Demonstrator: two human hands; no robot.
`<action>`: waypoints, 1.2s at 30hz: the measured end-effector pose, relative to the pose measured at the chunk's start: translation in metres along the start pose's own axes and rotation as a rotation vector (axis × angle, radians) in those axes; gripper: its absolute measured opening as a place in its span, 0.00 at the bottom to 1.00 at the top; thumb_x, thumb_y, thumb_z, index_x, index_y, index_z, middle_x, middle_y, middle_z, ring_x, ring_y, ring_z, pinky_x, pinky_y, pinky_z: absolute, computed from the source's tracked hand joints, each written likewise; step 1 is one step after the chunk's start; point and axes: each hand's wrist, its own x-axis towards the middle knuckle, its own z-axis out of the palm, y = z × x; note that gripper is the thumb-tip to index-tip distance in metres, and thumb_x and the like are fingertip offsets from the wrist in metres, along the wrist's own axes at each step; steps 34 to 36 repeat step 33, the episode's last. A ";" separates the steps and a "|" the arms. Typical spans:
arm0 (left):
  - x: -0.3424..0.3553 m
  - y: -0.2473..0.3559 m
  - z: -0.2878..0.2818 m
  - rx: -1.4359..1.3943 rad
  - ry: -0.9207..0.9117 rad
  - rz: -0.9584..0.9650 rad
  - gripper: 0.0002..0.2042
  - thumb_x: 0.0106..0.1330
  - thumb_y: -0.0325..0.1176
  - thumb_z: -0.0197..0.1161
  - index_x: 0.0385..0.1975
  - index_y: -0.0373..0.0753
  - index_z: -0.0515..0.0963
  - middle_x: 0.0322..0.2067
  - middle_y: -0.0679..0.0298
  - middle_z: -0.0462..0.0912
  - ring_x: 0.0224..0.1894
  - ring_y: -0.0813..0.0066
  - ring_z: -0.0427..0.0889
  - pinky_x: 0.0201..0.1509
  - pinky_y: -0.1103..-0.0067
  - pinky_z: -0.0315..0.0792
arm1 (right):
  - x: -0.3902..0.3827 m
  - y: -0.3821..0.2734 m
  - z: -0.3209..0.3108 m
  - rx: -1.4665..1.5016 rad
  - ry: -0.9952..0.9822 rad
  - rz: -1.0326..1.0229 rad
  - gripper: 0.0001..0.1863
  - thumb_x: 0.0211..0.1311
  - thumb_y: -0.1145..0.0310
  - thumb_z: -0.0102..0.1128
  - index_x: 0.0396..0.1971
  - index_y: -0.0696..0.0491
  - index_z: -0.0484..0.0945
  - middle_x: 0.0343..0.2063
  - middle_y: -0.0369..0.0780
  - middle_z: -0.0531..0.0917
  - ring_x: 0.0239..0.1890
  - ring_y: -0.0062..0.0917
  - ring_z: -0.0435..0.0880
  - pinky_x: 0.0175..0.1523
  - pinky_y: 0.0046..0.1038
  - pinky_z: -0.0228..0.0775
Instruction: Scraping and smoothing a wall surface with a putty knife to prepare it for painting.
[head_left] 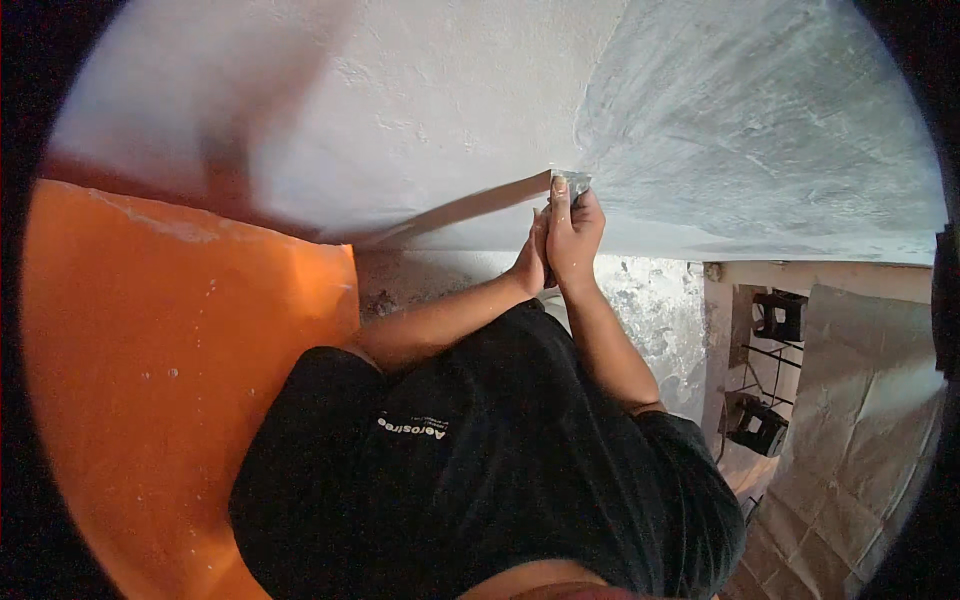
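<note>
Both arms are raised before me, and the hands meet at the middle of the view. My right hand (577,244) is closed around a flat-bladed scraper, which looks like a putty knife (580,181), with the thumb laid along it. My left hand (531,264) presses against the tool's lower part beside the right palm; its fingers are partly hidden. The blade's edge meets the pale plastered surface (460,110), at the border of a smoother grey coated area (760,120). A long shadow runs leftward from the blade.
An orange wall (180,370) stands at the left, its edge near my left elbow. Behind my arms is a patchy, peeling wall (660,310). At the right are dark crates (779,316) on a thin metal frame and a large creased grey-brown sheet (860,400).
</note>
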 end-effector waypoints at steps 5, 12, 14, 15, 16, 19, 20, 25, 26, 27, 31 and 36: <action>0.004 -0.009 -0.004 0.053 -0.004 0.049 0.35 0.72 0.63 0.27 0.67 0.42 0.54 0.59 0.61 0.67 0.61 0.72 0.66 0.65 0.74 0.61 | 0.002 0.004 -0.003 -0.035 -0.002 -0.012 0.10 0.70 0.67 0.54 0.35 0.59 0.76 0.27 0.31 0.77 0.30 0.11 0.70 0.33 0.18 0.64; 0.004 -0.005 -0.001 -0.060 0.007 -0.080 0.36 0.70 0.65 0.28 0.66 0.41 0.57 0.57 0.62 0.69 0.59 0.73 0.68 0.62 0.75 0.64 | 0.004 -0.002 -0.002 -0.057 0.005 -0.032 0.09 0.69 0.67 0.54 0.35 0.58 0.76 0.29 0.32 0.78 0.31 0.12 0.72 0.34 0.18 0.66; 0.005 -0.021 -0.006 -0.005 0.034 0.044 0.36 0.71 0.64 0.27 0.65 0.41 0.58 0.56 0.62 0.70 0.57 0.74 0.70 0.60 0.77 0.66 | 0.003 -0.002 -0.002 -0.052 -0.013 -0.018 0.09 0.69 0.67 0.55 0.35 0.58 0.76 0.29 0.32 0.78 0.31 0.12 0.72 0.34 0.18 0.66; 0.005 -0.016 -0.003 0.052 0.048 0.158 0.36 0.71 0.64 0.27 0.65 0.40 0.59 0.55 0.63 0.71 0.55 0.75 0.71 0.58 0.78 0.68 | 0.004 -0.002 -0.004 -0.033 -0.020 0.000 0.09 0.69 0.67 0.55 0.36 0.58 0.76 0.29 0.32 0.78 0.30 0.12 0.71 0.33 0.18 0.66; 0.005 -0.011 -0.002 0.051 0.050 0.158 0.36 0.71 0.64 0.27 0.65 0.40 0.59 0.55 0.63 0.71 0.55 0.75 0.71 0.58 0.78 0.68 | 0.005 -0.001 -0.006 -0.014 -0.028 0.019 0.09 0.68 0.67 0.55 0.36 0.58 0.75 0.29 0.32 0.78 0.30 0.12 0.71 0.32 0.18 0.66; 0.003 0.011 0.003 0.158 0.010 -0.078 0.36 0.71 0.64 0.26 0.64 0.40 0.60 0.55 0.63 0.71 0.55 0.75 0.72 0.57 0.78 0.68 | 0.004 -0.002 -0.007 0.049 -0.009 0.069 0.09 0.69 0.66 0.55 0.35 0.58 0.75 0.27 0.31 0.77 0.28 0.11 0.70 0.31 0.18 0.64; 0.001 0.013 0.006 0.081 0.006 -0.081 0.35 0.72 0.63 0.26 0.64 0.40 0.59 0.54 0.63 0.71 0.54 0.76 0.72 0.56 0.78 0.68 | 0.005 -0.002 -0.007 0.049 -0.014 0.069 0.09 0.69 0.66 0.55 0.35 0.58 0.75 0.27 0.31 0.77 0.28 0.11 0.70 0.31 0.18 0.64; -0.001 0.008 0.001 0.044 0.108 0.059 0.33 0.73 0.60 0.26 0.62 0.41 0.63 0.47 0.63 0.77 0.49 0.75 0.76 0.51 0.76 0.71 | 0.004 -0.004 -0.003 -0.020 -0.032 -0.035 0.10 0.69 0.65 0.55 0.33 0.57 0.74 0.24 0.30 0.75 0.27 0.10 0.68 0.29 0.17 0.61; -0.002 0.010 -0.012 0.235 0.052 -0.074 0.32 0.73 0.59 0.26 0.60 0.40 0.66 0.43 0.63 0.78 0.45 0.73 0.77 0.49 0.76 0.72 | 0.003 -0.004 -0.003 -0.016 -0.057 -0.032 0.10 0.69 0.65 0.55 0.33 0.57 0.74 0.24 0.30 0.75 0.27 0.10 0.68 0.29 0.17 0.61; -0.004 0.012 -0.022 0.424 -0.002 -0.211 0.32 0.74 0.58 0.26 0.57 0.40 0.69 0.39 0.62 0.80 0.41 0.72 0.79 0.47 0.76 0.73 | 0.003 -0.002 -0.004 0.040 -0.029 -0.034 0.10 0.69 0.65 0.55 0.33 0.56 0.73 0.23 0.30 0.74 0.25 0.10 0.67 0.28 0.17 0.60; -0.056 0.082 -0.030 0.749 0.026 -0.176 0.24 0.70 0.52 0.51 0.51 0.35 0.73 0.40 0.53 0.82 0.44 0.67 0.81 0.50 0.72 0.72 | -0.009 -0.014 -0.005 0.217 -0.188 0.044 0.09 0.69 0.66 0.54 0.32 0.55 0.70 0.20 0.31 0.72 0.18 0.11 0.66 0.22 0.16 0.58; -0.105 0.089 -0.052 0.789 0.181 -0.133 0.26 0.69 0.56 0.52 0.51 0.38 0.73 0.44 0.54 0.80 0.47 0.72 0.79 0.52 0.75 0.70 | -0.020 -0.008 -0.002 0.193 -0.310 0.106 0.08 0.68 0.66 0.56 0.33 0.54 0.69 0.17 0.32 0.71 0.16 0.11 0.66 0.19 0.16 0.57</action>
